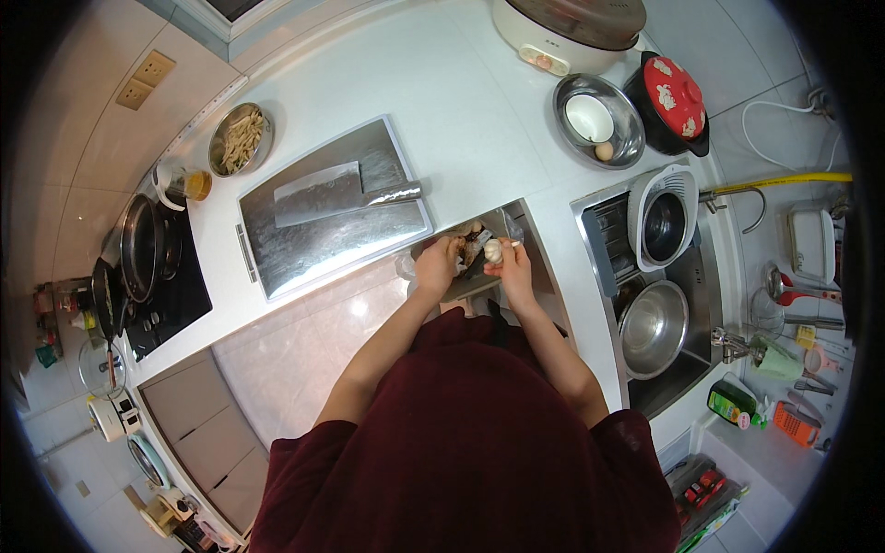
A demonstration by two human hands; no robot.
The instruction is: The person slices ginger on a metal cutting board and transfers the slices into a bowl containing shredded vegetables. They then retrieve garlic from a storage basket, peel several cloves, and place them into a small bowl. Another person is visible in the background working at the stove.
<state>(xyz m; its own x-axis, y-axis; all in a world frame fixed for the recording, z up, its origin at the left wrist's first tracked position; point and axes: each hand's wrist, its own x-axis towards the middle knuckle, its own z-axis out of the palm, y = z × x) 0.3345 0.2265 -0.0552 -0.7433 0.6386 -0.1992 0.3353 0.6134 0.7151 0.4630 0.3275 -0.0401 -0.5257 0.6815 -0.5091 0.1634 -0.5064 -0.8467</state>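
My right hand (pixel 514 266) grips a white garlic bulb (pixel 493 251) by its stem side, over an open drawer (pixel 471 287) in front of me. My left hand (pixel 437 266) reaches in at the drawer's left side, its fingertips by brownish contents; whether it grips any of them is hard to make out. Plastic bags (pixel 515 228) and dark items lie inside the drawer. Beyond my left hand, a cleaver (pixel 318 193) rests flat on a metal-faced cutting board (pixel 332 256).
A steel bowl of pale strips (pixel 238 140) and a jug with amber liquid (pixel 190 185) stand at left, near the cooktop (pixel 176 304) with pans. On the right are a sink (pixel 705 311) with basins, a steel bowl (pixel 563 104) holding a white bowl and an egg, and a red-lidded pot (pixel 681 93).
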